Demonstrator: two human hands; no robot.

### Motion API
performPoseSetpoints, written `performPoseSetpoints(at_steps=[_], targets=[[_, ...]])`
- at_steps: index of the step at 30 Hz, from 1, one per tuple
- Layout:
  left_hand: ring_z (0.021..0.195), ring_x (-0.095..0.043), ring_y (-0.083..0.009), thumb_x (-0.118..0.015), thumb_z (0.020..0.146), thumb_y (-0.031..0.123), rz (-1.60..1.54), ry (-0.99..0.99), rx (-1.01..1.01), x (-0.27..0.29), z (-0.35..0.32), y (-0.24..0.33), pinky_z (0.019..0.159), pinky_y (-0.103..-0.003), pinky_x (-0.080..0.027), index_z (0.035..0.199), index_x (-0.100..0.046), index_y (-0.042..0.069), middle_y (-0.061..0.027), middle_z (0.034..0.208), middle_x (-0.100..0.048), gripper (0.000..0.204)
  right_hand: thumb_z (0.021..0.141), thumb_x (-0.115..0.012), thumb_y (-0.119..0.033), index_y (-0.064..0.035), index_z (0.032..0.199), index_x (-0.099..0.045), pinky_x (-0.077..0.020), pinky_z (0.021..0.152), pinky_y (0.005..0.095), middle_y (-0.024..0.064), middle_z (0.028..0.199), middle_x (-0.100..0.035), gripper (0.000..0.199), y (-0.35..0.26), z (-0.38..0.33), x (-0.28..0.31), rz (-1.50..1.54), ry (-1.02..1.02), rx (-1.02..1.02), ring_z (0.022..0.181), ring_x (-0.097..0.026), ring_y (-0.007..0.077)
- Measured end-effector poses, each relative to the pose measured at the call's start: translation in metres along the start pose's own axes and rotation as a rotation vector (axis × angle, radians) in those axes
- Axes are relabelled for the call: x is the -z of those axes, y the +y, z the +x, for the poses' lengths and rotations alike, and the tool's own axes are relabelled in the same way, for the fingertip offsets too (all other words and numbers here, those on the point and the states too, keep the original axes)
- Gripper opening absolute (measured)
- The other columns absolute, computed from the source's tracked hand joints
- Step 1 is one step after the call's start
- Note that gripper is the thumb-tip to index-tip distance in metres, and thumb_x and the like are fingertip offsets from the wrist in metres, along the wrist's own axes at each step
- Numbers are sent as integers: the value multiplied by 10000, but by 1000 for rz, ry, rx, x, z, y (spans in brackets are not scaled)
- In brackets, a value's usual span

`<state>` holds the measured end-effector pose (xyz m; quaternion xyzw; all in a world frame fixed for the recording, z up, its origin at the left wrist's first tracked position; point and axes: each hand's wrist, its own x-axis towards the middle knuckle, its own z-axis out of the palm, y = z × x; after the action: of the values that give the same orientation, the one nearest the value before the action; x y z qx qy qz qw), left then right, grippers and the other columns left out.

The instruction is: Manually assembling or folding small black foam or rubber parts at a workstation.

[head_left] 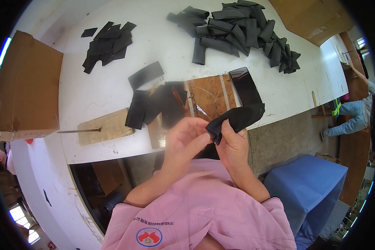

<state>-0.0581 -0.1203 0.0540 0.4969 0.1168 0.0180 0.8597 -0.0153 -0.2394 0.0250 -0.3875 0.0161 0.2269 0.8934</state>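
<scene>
A black fabric piece (242, 118), folded or tube-like, is held up in front of my chest at the table's near edge. My right hand (233, 146) grips it, thumb on top. With curled fingers and thumb, my left hand (185, 135) pinches at its left end; the fingertips partly cover that spot. Just beyond my left hand, several flat black fabric pieces (138, 110) overlap on a worn brown board (210, 93). One more flat black piece (146, 75) lies past them. A dark phone (245, 85) rests by the board's right side, partly behind the held fabric.
On the white table (158, 46) lie a small pile of flat black pieces (108, 43) and a large heap of black fabric tubes (237, 29). A wooden block (106, 129) carries a metal spike. Cardboard boxes (27, 83) flank the table. A blue-covered object (306, 183) stands at right; another person (354, 112) is beyond.
</scene>
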Motion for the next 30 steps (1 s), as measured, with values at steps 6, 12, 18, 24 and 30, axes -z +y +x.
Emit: performPoseSetpoints(at_steps=[6,12,18,24,30], targets=[[705,-542,-76,-588,774,43,42,10,25,1,5,-4,695,-227,-489,919,-536,-24,-57,814,-575,168,840,-550,-172,-39,915,-533,-434,664,258,29,834,-557,153,2,3,-2,-27,61,47,760,-528,111],[648,-543,-62,-597,778,44,59,67,5,2,9,-3,629,-197,-471,866,-550,-24,-40,743,-581,121,842,-551,-195,-37,909,-542,-430,609,267,12,814,-559,171,3,3,-2,-185,57,89,698,-523,106],[598,-514,-34,-562,791,-10,404,230,-130,16,9,-12,512,-165,-425,829,-546,-21,-27,726,-578,43,747,-616,-174,11,802,-558,-415,516,266,91,733,-531,201,-15,18,25,-1694,256,237,615,-526,163],[568,-500,-27,-562,772,-44,382,201,-89,5,8,-11,507,-154,-413,797,-554,-5,-19,690,-567,47,659,-684,-63,6,887,-568,-442,547,238,86,770,-531,265,-13,4,-5,-1041,-140,389,626,-546,164],[525,-479,-26,-580,747,-63,1062,306,-528,14,9,-24,445,-152,-384,824,-547,-8,-24,713,-571,100,672,-628,-11,19,797,-555,-444,526,300,108,740,-514,147,2,14,-7,-1404,-162,754,602,-534,243]])
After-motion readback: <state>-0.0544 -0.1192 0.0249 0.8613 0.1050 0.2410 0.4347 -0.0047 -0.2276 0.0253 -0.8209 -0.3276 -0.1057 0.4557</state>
